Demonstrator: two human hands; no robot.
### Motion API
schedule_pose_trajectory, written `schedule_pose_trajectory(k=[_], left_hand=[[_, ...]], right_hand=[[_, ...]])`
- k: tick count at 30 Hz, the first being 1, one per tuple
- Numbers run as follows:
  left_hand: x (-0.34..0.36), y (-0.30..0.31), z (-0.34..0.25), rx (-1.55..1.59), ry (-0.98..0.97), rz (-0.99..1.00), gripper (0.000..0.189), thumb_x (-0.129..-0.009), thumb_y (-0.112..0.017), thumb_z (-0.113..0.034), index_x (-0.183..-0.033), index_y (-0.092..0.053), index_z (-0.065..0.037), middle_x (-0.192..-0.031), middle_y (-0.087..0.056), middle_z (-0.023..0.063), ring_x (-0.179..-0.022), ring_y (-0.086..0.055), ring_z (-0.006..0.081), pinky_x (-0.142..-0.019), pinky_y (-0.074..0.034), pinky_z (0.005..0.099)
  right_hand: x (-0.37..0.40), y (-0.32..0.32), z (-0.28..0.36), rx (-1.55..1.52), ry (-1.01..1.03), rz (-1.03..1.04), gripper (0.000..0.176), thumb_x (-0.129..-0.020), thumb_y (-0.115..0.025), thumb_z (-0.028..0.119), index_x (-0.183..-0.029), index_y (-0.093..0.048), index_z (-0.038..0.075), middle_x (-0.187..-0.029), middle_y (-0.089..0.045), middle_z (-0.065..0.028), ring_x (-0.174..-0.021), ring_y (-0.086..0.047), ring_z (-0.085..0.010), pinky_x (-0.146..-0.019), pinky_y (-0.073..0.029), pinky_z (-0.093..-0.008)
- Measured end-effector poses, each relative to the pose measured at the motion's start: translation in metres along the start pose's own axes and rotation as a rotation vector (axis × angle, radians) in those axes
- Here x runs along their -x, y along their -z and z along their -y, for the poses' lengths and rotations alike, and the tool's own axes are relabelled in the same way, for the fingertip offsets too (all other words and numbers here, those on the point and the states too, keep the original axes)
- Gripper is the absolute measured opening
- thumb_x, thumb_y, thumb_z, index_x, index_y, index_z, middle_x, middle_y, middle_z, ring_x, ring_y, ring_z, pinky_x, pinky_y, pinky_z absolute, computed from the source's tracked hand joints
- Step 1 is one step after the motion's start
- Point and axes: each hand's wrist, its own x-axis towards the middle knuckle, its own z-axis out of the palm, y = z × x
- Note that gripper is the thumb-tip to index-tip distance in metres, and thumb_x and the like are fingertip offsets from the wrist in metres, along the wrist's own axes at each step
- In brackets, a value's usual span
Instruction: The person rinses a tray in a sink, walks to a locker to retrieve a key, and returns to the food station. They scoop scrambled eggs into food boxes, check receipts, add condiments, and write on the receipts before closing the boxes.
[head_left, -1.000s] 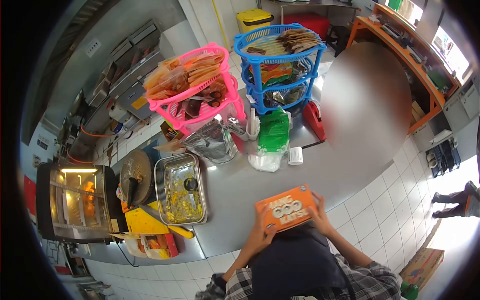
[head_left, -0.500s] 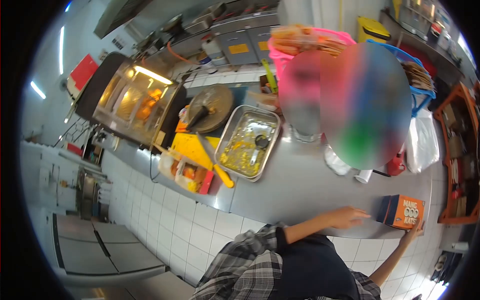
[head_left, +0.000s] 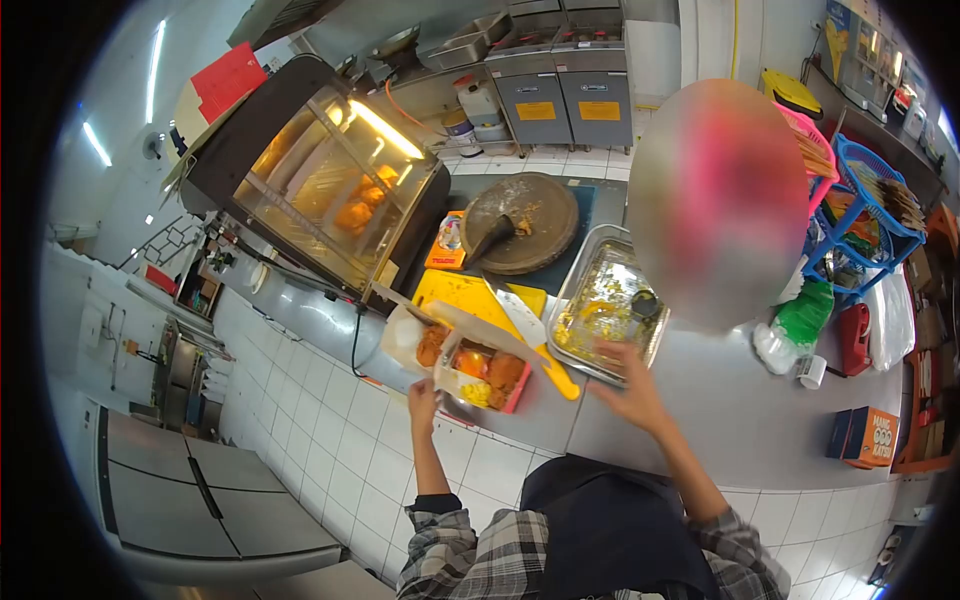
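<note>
An open takeaway box (head_left: 484, 376) with fried chicken, an orange-yellow piece and yellow bits stands near the counter's front edge. A second open box (head_left: 408, 338) with fried chicken and something white sits against its left side. My left hand (head_left: 423, 403) has its fingers closed at the near left corner of the first box. Over the near edge of a metal tray (head_left: 562, 345) with yellow scraps, my right hand (head_left: 632, 390) is open, fingers spread, holding nothing. A yellow-handled knife (head_left: 556, 372) lies between boxes and tray, its blade on a yellow cutting board (head_left: 433, 288).
A lit glass warmer (head_left: 325, 190) holds fried chicken at the left. Behind the board is a stone mortar (head_left: 545, 225) with a dark pestle. An orange and blue carton (head_left: 868, 438) stands at the counter's right end, near a blue basket rack (head_left: 880, 205). A blurred patch hides the back middle.
Both hands have left the orange and blue carton's end of the counter and moved left. My left hand is now at the chicken box, my right by the tray. The view has shifted left.
</note>
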Motion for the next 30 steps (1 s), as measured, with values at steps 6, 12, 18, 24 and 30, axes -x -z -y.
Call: schedule_pose_trajectory(k=[6, 12, 18, 24, 30], left_hand=[[-0.001, -0.013, 0.009, 0.273, 0.050, 0.151, 0.041, -0.091, -0.053, -0.043, -0.101, -0.043, -0.004, -0.103, -0.058, 0.0131, -0.084, -0.062, 0.0193, -0.067, -0.052, 0.0290], [0.036, -0.009, 0.033, 0.239, 0.023, 0.333, 0.033, -0.094, -0.051, -0.038, -0.099, -0.043, -0.007, -0.100, -0.057, 0.0113, -0.086, -0.063, 0.0227, -0.075, -0.054, 0.0343], [0.156, -0.056, 0.040, 0.212, 0.042, 0.485, 0.020, -0.093, -0.054, -0.017, -0.097, -0.046, 0.000, -0.096, -0.051, 0.0096, -0.081, -0.061, 0.0201, -0.073, -0.057, 0.0357], [0.255, -0.167, 0.031, 0.156, -0.017, 0.706, 0.021, -0.091, -0.057, -0.016, -0.096, -0.045, 0.002, -0.094, -0.054, 0.0116, -0.082, -0.063, 0.0210, -0.071, -0.057, 0.0321], [0.277, -0.246, 0.015, -0.175, -0.217, 0.877, 0.027, -0.094, -0.053, -0.023, -0.103, -0.051, 0.002, -0.098, -0.062, 0.0132, -0.081, -0.064, 0.0162, -0.067, -0.052, 0.0259]], right_hand=[[-0.052, -0.122, -0.007, -0.029, -0.127, -0.019, 0.037, -0.083, -0.060, 0.008, -0.117, -0.045, 0.011, -0.091, -0.064, -0.0166, -0.086, -0.063, -0.0368, -0.072, -0.052, -0.0400], [-0.003, -0.092, 0.010, 0.282, -0.015, -0.007, 0.025, -0.085, -0.053, 0.006, -0.110, -0.049, 0.009, -0.086, -0.061, -0.0200, -0.081, -0.060, -0.0380, -0.068, -0.048, -0.0437], [0.095, -0.001, 0.026, 0.254, -0.265, -0.086, 0.020, -0.086, -0.051, 0.004, -0.105, -0.056, 0.005, -0.093, -0.064, -0.0134, -0.085, -0.062, -0.0354, -0.072, -0.049, -0.0378], [0.143, 0.125, 0.026, 0.396, -0.285, -0.266, 0.024, -0.080, -0.049, -0.003, -0.099, -0.061, 0.006, -0.096, -0.065, -0.0101, -0.091, -0.061, -0.0305, -0.082, -0.046, -0.0368], [0.167, 0.205, 0.014, 0.599, -0.150, -0.239, 0.034, -0.073, -0.045, -0.008, -0.096, -0.064, 0.009, -0.099, -0.066, -0.0065, -0.097, -0.059, -0.0244, -0.094, -0.036, -0.0352]])
